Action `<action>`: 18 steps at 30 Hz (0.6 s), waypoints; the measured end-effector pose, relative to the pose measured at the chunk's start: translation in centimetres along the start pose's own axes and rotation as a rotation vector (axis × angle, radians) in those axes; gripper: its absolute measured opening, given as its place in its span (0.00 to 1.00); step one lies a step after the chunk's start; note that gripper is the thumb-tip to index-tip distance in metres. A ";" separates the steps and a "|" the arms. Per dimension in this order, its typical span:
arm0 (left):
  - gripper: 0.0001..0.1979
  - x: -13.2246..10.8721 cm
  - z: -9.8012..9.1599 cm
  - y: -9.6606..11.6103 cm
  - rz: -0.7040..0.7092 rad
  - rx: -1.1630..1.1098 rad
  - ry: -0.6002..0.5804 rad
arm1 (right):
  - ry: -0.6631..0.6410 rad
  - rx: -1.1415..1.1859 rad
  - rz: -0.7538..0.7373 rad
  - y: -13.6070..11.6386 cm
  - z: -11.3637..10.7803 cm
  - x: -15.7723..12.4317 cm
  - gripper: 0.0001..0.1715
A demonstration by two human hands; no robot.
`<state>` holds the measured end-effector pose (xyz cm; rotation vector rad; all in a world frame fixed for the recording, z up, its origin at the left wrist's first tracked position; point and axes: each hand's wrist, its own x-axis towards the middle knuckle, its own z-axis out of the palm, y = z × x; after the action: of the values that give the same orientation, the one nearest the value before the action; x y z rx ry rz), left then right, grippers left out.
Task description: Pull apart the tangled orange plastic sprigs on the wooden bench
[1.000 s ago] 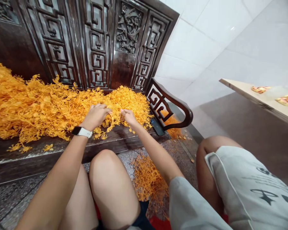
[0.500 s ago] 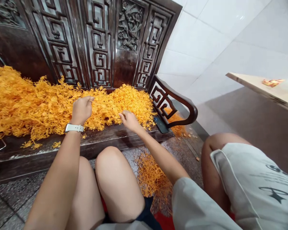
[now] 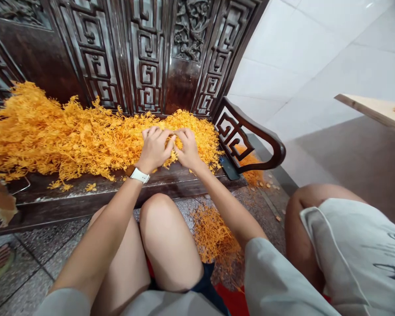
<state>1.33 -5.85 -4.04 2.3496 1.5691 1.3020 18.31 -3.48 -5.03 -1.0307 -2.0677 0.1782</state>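
Hands (image 3: 154,147) have drawn close together over the orange pile (image 3: 79,140).

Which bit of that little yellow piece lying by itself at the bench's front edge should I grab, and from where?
Probably pinch the middle of the yellow piece, coming from the front and above. It's small and lies low near the bench's front edge, apart from the yellow pile behind it, so the front looks easiest.
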 end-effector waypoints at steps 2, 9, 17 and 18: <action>0.19 -0.2 -0.1 0.5 0.014 0.010 0.014 | 0.054 0.050 0.043 0.4 -0.4 0.2 0.12; 0.31 -0.6 0.9 0.9 -0.080 -0.001 0.127 | 0.255 0.278 0.249 4.3 -3.1 0.6 0.20; 0.43 -1.9 5.3 -4.1 -0.322 0.072 -0.208 | 0.300 0.847 0.568 6.9 -6.7 1.8 0.26; 0.45 -2.2 5.7 -4.7 -0.324 0.105 -0.260 | 0.283 0.900 0.584 6.8 -7.0 2.0 0.26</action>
<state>1.23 -2.96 -11.19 2.0939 1.8664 0.8323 26.72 0.93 -2.21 -0.9518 -1.1525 1.0769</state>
